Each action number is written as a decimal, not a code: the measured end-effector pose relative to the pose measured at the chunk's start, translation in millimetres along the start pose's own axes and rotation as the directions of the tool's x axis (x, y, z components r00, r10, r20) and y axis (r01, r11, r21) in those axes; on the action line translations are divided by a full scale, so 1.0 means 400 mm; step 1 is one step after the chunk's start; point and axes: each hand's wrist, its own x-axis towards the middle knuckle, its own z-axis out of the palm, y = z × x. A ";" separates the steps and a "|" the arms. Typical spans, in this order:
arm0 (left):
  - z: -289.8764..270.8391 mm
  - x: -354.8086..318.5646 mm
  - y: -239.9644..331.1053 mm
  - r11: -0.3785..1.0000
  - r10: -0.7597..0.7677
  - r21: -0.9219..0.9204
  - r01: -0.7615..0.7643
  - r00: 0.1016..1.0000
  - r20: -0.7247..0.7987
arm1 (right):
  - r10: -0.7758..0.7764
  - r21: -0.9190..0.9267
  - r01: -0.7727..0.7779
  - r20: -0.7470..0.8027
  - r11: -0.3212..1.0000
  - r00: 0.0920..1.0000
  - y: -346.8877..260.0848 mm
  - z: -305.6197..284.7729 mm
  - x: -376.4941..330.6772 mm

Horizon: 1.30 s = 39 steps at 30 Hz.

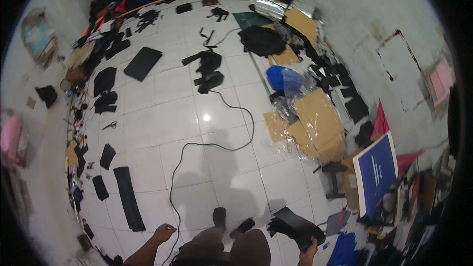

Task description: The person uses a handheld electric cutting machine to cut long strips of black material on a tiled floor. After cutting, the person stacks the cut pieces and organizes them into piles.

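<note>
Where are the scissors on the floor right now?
In the head view the scissors lie on the white tiled floor at the person's left, below a pile of black fabric pieces and left of the black cable.

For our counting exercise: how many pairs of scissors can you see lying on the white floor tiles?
1. The scissors lie on the floor at the left, near the row of black fabric pieces. Others may be hidden in the clutter along the walls.
</note>
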 end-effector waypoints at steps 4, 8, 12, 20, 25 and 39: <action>-0.095 -0.082 0.089 0.985 -0.051 -0.167 0.037 0.995 -0.080 | -0.006 -0.195 0.013 0.041 0.981 0.999 -0.011 0.153 -0.095; -0.129 -0.124 0.109 0.945 -0.150 -0.315 0.089 0.973 -0.175 | -0.044 -0.393 0.075 0.088 0.916 0.995 -0.045 0.368 -0.105; -0.147 -0.173 0.007 0.922 -0.277 -0.354 0.158 0.907 -0.318 | 0.045 -0.607 0.142 0.283 0.782 0.958 -0.068 0.559 -0.156; -0.109 -0.271 0.084 0.840 -0.364 -0.500 0.209 0.901 -0.235 | 0.261 -0.664 0.516 0.716 0.541 0.647 -0.022 0.984 -0.382; -0.097 -0.227 0.088 0.538 -0.473 -0.806 0.248 0.880 -0.045 | 0.369 -0.594 0.693 0.802 0.409 0.470 0.052 1.249 -0.610; -0.843 0.263 0.308 -0.194 0.307 -0.953 0.230 0.938 0.164 | 0.555 -0.389 0.852 0.819 0.350 0.145 0.441 1.740 -1.418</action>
